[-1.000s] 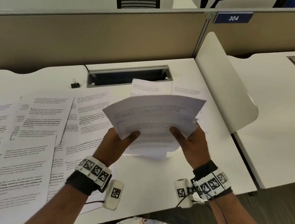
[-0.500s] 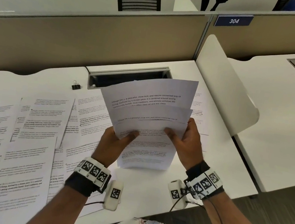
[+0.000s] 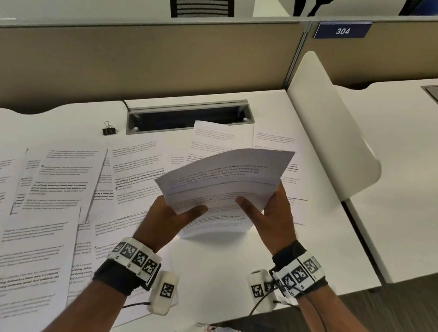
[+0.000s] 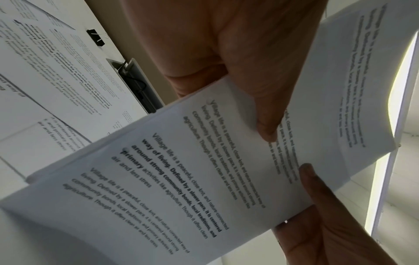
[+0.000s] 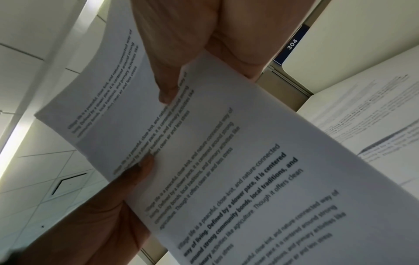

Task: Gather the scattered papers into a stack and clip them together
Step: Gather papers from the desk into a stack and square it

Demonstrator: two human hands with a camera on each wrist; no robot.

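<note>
Left hand [image 3: 171, 216] and right hand [image 3: 275, 213] both gripping paper stack [image 3: 224, 177] above desk [image 3: 227, 276]; binder clip [image 3: 108, 129] lying beyond loose sheets [image 3: 64, 175].

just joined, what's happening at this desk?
A person holds a small sheaf of printed pages above the desk, left hand and right hand each pinching a side. Many loose sheets still lie scattered on the desk. The binder clip sits untouched near the cable slot.
</note>
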